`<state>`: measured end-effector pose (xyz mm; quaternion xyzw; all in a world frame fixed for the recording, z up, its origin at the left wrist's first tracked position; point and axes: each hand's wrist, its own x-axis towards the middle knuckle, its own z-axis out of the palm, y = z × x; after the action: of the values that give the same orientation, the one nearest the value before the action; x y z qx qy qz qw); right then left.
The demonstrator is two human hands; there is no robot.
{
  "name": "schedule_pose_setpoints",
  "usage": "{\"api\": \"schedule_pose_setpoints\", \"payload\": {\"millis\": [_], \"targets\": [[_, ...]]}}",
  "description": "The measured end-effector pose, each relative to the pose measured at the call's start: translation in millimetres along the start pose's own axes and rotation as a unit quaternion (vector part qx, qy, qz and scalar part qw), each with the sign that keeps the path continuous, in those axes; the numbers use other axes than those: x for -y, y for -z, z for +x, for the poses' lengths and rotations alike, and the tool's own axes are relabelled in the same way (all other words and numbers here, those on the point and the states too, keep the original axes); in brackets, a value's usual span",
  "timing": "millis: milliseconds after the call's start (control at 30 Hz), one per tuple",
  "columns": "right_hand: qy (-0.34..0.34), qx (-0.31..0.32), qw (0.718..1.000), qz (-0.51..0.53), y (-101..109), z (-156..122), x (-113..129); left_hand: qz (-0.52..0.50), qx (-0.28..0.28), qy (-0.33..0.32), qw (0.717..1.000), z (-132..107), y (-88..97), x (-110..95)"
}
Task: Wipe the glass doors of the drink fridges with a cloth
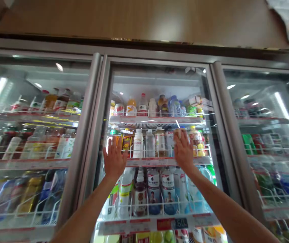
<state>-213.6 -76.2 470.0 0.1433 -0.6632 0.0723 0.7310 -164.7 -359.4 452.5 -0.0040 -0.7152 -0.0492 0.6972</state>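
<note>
A closed glass door of a drinks cooler stands in front of me, with both my arms raised toward it. My left hand is open, fingers spread and palm toward the glass, in front of the middle shelf's left end. My right hand is up at the same shelf's right side, its fingers stretched and slightly blurred. A pale patch shows at its fingertips; I cannot make out what it is. Behind the glass stand a white bottle, a clear bottle and other drinks. Contact with the glass is not certain.
Glass doors of further cooler sections stand left and right, with bottles on wire-fronted shelves. Metal door frames separate the sections. A wooden panel runs above. A dark price tag sits on the lower shelf edge.
</note>
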Motion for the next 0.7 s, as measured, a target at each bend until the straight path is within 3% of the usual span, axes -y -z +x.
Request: {"api": "schedule_pose_setpoints", "payload": {"millis": [67, 100, 133, 200, 267, 300, 400, 533, 600, 700], "targets": [[0.123, 0.049, 0.991, 0.014, 3.2, -3.3, 3.3, -0.002, -0.011, -0.01, 1.0, -1.8, -1.7, 1.3], [0.15, 0.065, 0.986, 0.016, 4.9, -2.2, -2.0, -0.003, -0.015, -0.014, 1.0, -2.5, -2.0, 1.6], [0.134, 0.068, 0.988, 0.016, 6.6, 1.7, -12.6, -0.002, -0.017, -0.016, 1.0, -2.9, -2.0, 1.7], [-0.003, 0.038, 0.999, 0.008, 8.4, 17.2, -43.6, 0.0, -0.021, -0.019, 1.0, -2.9, -2.0, 1.3], [-0.151, -0.008, 0.988, 0.001, 6.3, 38.8, -70.5, 0.004, -0.027, -0.023, 0.999, -2.7, -2.6, 1.0], [-0.192, -0.023, 0.981, 0.0, 3.5, 49.5, -75.7, 0.006, -0.031, -0.025, 0.999, -2.6, -3.3, 1.1], [-0.174, -0.023, 0.984, 0.011, -9.7, 71.4, -48.6, 0.011, -0.039, -0.033, 0.999, -2.8, -5.5, 3.1], [0.02, 0.026, 0.999, 0.035, -21.5, 71.6, 13.5, 0.014, -0.03, -0.033, 0.999, -3.0, -6.7, 6.5], [0.058, 0.04, 0.997, 0.035, -18.3, 67.6, 9.0, 0.017, -0.026, -0.028, 0.999, -3.1, -6.2, 6.6], [-0.093, 0.004, 0.995, 0.024, -6.9, 68.3, -41.1, 0.02, -0.029, -0.024, 0.999, -3.4, -4.9, 4.7]]}}
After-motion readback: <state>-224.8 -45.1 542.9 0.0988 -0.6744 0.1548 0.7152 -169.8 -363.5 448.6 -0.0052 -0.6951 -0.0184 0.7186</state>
